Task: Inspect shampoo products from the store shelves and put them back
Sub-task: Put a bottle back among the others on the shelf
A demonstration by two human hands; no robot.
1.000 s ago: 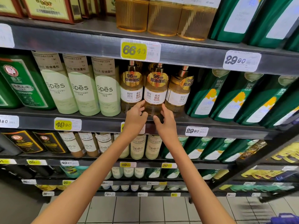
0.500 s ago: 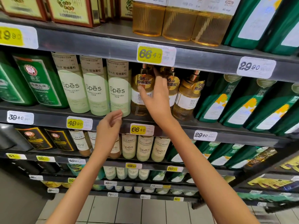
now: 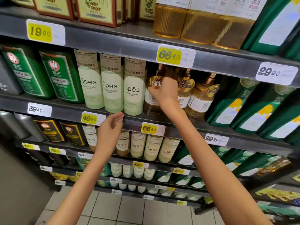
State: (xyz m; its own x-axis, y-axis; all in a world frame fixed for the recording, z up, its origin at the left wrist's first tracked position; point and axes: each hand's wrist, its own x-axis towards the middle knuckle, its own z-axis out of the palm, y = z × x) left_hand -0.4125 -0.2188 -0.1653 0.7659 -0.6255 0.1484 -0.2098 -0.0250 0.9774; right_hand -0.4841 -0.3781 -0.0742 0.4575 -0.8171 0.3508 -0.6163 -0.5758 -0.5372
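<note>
Nearest, two bare forearms rise from 6 o'clock over the pale floor tiles (image 3: 129, 211) toward the store shelves. The left hand (image 3: 109, 130) hovers at about 8 o'clock of the frame's centre, just in front of the grey shelf edge (image 3: 65, 113). Its fingers (image 3: 119, 116) are loosely curled and released, holding nothing, with the yellow 49.80 price tag (image 3: 93, 119) at its 10 o'clock and the yellow 66.40 price tag (image 3: 152, 128) at its 3 o'clock. Further in, at about 1 o'clock of centre, the right hand (image 3: 167, 93) grasps the amber pump bottle (image 3: 151, 106), the leftmost of a row of three standing upright on that shelf. The thumb lies across its gold label and the other fingers reach into the gap beside the next bottle, their tips hidden and blurred. The two neighbouring amber bottles (image 3: 201, 98) stand at the hand's 3 o'clock, close together. At its 9 o'clock three pale green Spēs bottles (image 3: 134, 88) stand side by side, the nearest touching or just beside the held bottle. Dark green bottles (image 3: 29, 73) fill the shelf at far 9 o'clock, and more green bottles with white labels (image 3: 227, 104) lean at 3 o'clock. On the shelf above, at 12 o'clock, stand large golden bottles (image 3: 199, 25), with red-edged boxes (image 3: 97, 10) at 11 o'clock.
</note>
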